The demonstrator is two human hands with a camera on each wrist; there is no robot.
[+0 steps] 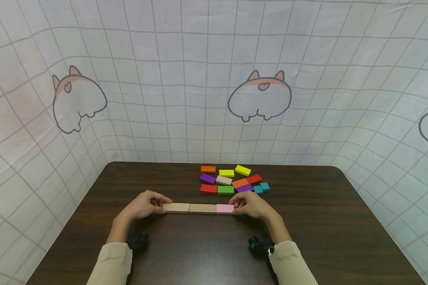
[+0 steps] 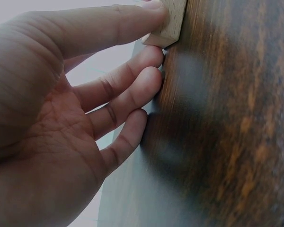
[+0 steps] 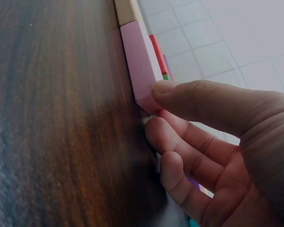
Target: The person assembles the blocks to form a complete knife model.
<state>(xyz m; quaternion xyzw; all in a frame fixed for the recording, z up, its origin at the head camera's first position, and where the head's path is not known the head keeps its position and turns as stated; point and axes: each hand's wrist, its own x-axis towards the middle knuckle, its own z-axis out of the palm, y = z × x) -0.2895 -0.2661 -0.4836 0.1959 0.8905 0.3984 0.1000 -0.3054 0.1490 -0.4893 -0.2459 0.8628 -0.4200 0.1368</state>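
Note:
Two plain wooden blocks, a left one (image 1: pixel 176 208) and a middle one (image 1: pixel 202 208), lie end to end with a pink block (image 1: pixel 224 208) in one straight row on the table. At the row's left end my left hand (image 1: pixel 142 206) pinches the plain block; the left wrist view shows the thumb on that block's side (image 2: pixel 174 23) and the other fingertips down by the tabletop. My right hand (image 1: pixel 253 205) grips the outer end of the pink block, its thumb on the near face in the right wrist view. The index fingers are mostly hidden there.
Behind the row lie several coloured blocks, among them a green block (image 1: pixel 226 190), a red block (image 1: pixel 209 189), an orange block (image 1: pixel 208 169) and a pale wooden block (image 1: pixel 224 180). A white gridded curtain (image 1: pixel 185 99) surrounds the dark table (image 1: pixel 324 221).

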